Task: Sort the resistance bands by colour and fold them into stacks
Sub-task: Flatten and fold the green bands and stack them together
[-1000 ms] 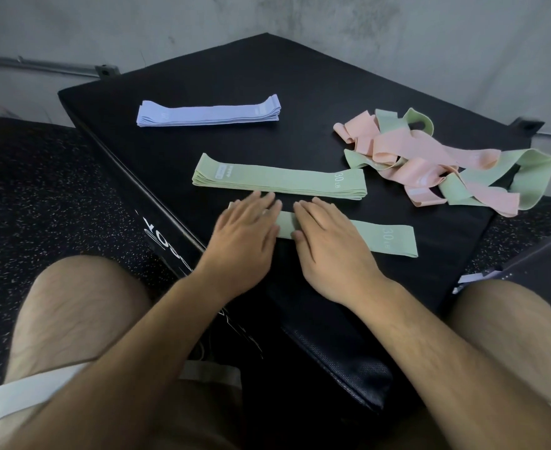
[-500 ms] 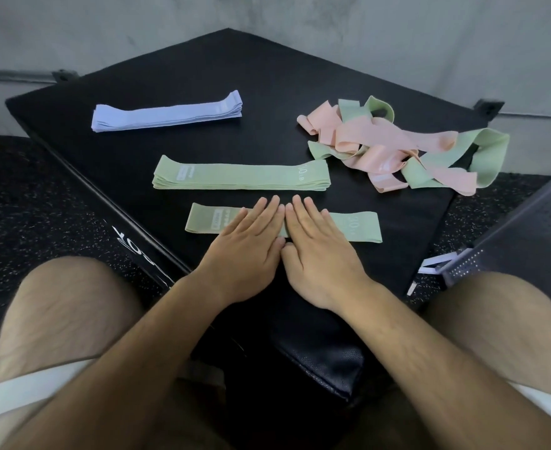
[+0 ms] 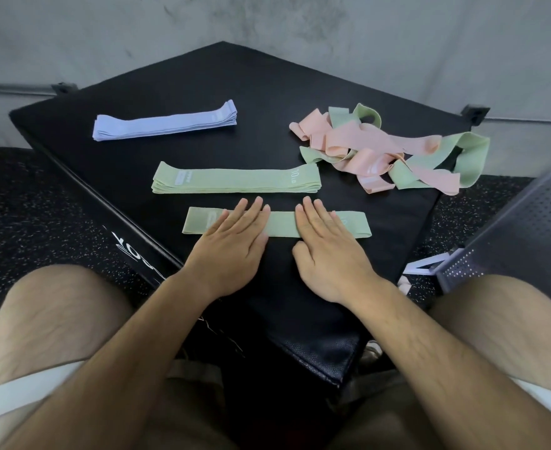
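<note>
A single green band (image 3: 282,224) lies flat near the front of the black padded box (image 3: 186,76). My left hand (image 3: 231,245) and my right hand (image 3: 329,251) press on it with straight fingers, a short gap between them. Just behind lies a folded stack of green bands (image 3: 235,180). A folded stack of lilac bands (image 3: 165,124) sits at the back left. A tangled heap of pink and green bands (image 3: 384,149) lies at the back right.
The box has a corner pointing toward me, between my bare knees. Speckled rubber floor surrounds it. A grey perforated metal panel (image 3: 524,232) stands at the right. A concrete wall with a rail runs behind.
My hands, which lay side by side touching at the band's middle, have slid apart along it, left hand leftward and right hand rightward. The camera view has also shifted.
</note>
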